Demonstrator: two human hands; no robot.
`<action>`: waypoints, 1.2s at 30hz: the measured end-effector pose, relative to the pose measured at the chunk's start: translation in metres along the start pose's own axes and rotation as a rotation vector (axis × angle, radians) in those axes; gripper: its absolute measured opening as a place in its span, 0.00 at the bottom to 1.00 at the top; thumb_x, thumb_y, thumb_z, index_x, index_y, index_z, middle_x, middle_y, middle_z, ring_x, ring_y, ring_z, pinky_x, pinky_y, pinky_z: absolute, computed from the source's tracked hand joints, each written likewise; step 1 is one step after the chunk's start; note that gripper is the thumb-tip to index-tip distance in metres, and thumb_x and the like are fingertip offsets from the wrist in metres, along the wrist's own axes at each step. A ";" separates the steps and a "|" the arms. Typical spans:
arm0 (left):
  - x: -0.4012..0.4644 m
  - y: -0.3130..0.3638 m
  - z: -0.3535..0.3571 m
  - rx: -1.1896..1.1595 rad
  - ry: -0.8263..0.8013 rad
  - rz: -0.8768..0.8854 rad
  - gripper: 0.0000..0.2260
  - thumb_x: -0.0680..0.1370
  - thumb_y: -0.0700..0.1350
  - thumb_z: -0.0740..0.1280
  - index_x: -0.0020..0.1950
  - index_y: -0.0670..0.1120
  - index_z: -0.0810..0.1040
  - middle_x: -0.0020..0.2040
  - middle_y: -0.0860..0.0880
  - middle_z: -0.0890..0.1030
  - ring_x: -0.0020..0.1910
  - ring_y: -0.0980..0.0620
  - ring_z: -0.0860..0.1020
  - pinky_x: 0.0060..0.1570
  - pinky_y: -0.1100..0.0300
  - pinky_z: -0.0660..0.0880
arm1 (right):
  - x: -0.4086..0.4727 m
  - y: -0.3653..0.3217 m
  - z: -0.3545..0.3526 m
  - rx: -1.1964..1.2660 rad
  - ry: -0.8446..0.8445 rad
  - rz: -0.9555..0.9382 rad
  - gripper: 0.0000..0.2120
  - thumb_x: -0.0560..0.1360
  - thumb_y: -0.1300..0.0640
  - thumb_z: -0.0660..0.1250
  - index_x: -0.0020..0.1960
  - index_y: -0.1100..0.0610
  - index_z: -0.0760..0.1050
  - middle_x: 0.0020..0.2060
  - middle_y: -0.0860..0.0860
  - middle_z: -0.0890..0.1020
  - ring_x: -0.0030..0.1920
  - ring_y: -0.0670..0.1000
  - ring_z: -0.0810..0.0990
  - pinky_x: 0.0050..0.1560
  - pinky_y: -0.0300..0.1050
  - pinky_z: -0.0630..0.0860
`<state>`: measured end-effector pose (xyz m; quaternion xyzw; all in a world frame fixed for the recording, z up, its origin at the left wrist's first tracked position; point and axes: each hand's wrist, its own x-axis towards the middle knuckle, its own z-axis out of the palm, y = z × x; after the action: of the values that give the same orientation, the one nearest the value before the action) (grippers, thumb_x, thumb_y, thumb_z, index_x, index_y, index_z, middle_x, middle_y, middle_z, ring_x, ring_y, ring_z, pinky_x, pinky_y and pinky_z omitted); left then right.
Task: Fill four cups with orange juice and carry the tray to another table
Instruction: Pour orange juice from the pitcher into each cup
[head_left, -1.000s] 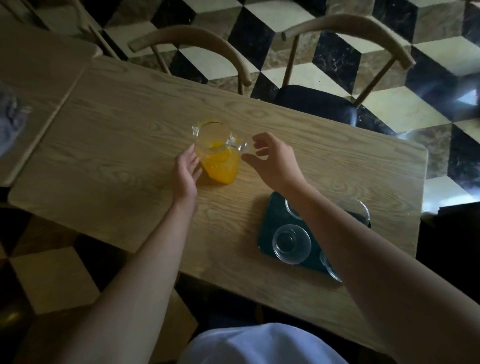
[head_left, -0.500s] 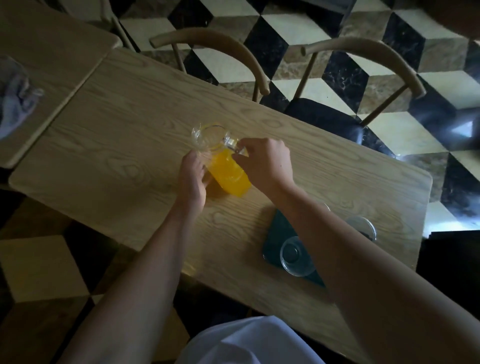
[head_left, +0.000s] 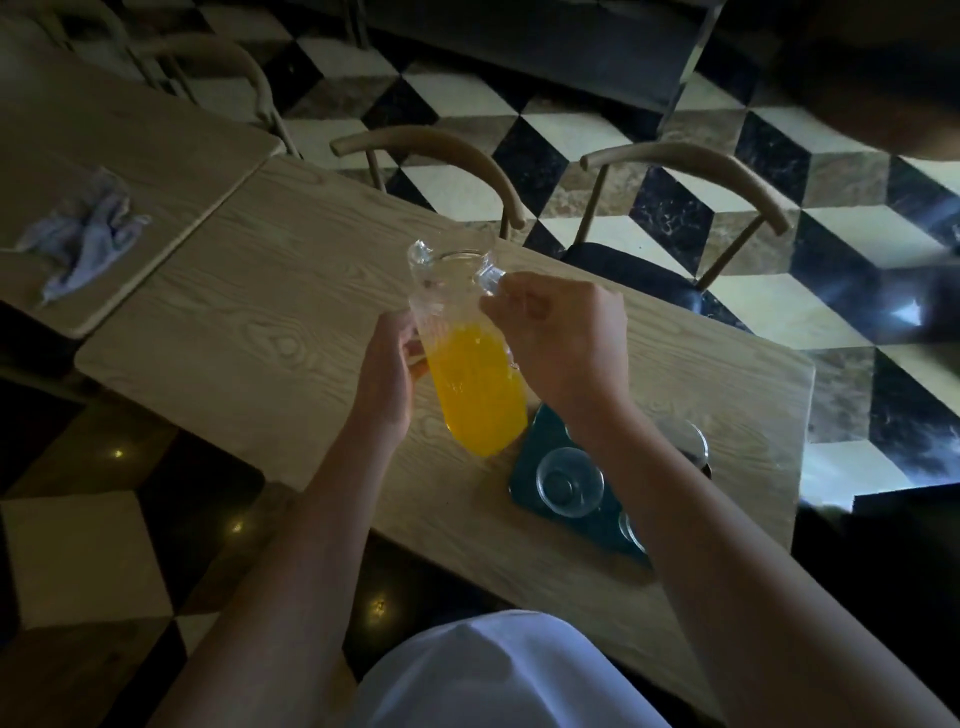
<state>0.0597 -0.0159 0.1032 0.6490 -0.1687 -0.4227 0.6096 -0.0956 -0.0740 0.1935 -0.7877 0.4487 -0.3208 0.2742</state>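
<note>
Over the desk (head_left: 270, 322), right hand (head_left: 563, 343) fingers curl round the pitcher (head_left: 467, 358) handle; left hand (head_left: 387, 374) seemingly cups its side.

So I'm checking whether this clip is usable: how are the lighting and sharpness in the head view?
Head view: dim overall, with the near floor and corners almost black; glare flares on the floor at right; wide-angle bending at the table edges; jug and hands slightly soft, cups hard to make out.

You're in a café-like dining room: light wood-grain tables (head_left: 270, 291) pushed together, curved-back wooden chairs (head_left: 691, 161), cube-patterned marble floor (head_left: 597, 135).
</note>
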 end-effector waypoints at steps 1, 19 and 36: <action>-0.019 0.005 0.005 0.004 -0.045 0.024 0.21 0.76 0.53 0.57 0.57 0.41 0.81 0.49 0.44 0.85 0.47 0.48 0.80 0.49 0.50 0.74 | -0.010 -0.006 -0.015 0.040 0.028 -0.008 0.10 0.75 0.46 0.71 0.40 0.50 0.85 0.29 0.47 0.82 0.31 0.49 0.81 0.35 0.52 0.80; -0.241 -0.033 0.126 -0.218 -0.483 -0.023 0.20 0.76 0.52 0.57 0.61 0.45 0.79 0.58 0.45 0.84 0.58 0.48 0.80 0.57 0.53 0.74 | -0.198 0.038 -0.192 0.108 0.422 0.086 0.09 0.75 0.49 0.73 0.52 0.52 0.86 0.39 0.44 0.87 0.37 0.41 0.85 0.39 0.45 0.83; -0.251 -0.170 0.143 -0.248 -0.438 -0.752 0.34 0.78 0.69 0.52 0.69 0.46 0.76 0.64 0.42 0.82 0.67 0.41 0.76 0.72 0.42 0.62 | -0.271 0.143 -0.161 -0.169 0.197 0.215 0.09 0.78 0.53 0.71 0.49 0.58 0.85 0.33 0.49 0.84 0.31 0.47 0.80 0.34 0.45 0.79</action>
<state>-0.2457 0.1095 0.0447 0.4824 0.0058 -0.7593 0.4367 -0.3983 0.0779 0.1236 -0.7201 0.5806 -0.3265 0.1945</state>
